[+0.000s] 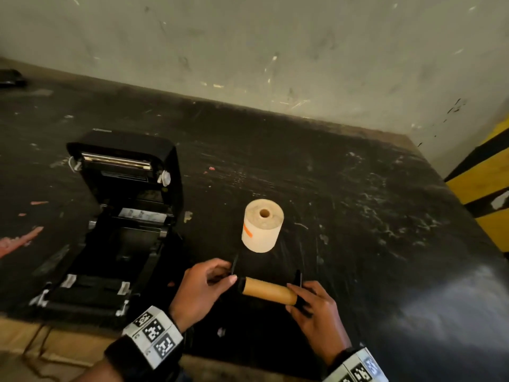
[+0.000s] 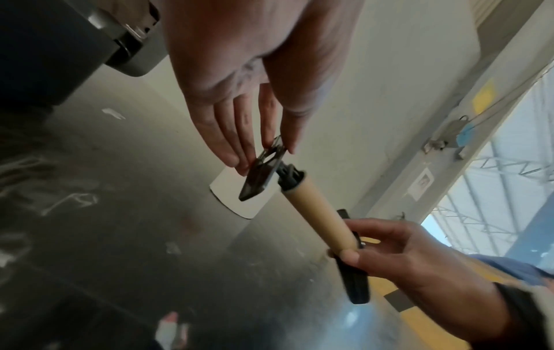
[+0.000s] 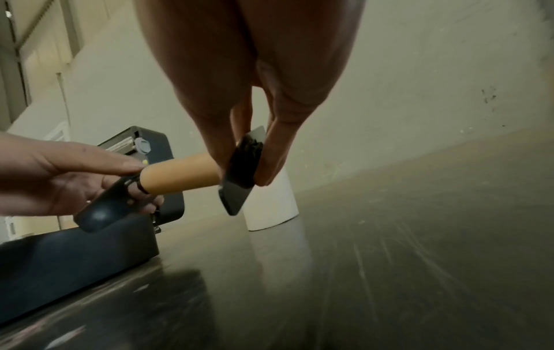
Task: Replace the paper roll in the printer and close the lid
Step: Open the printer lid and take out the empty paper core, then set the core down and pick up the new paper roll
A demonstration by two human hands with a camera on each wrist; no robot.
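An empty brown cardboard core [image 1: 268,290] sits on a black spindle that I hold just above the table, near its front edge. My left hand [image 1: 230,271] pinches the tilted black end plate [image 2: 263,175] at the spindle's left tip [image 2: 288,177]; whether the plate is still seated there I cannot tell. My right hand [image 1: 296,297] grips the right end plate [image 3: 237,189] between thumb and fingers [image 3: 266,165]. A full white paper roll [image 1: 263,226] stands upright just behind the core. The black printer [image 1: 124,216] lies at the left with its lid [image 1: 124,161] raised and its bay without a roll.
The black, scuffed table top [image 1: 358,202] stretches right of the roll and back to a pale wall [image 1: 275,51]. A yellow and black striped post [image 1: 484,188] stands at the right edge. A dark object [image 1: 11,78] lies at the far back left.
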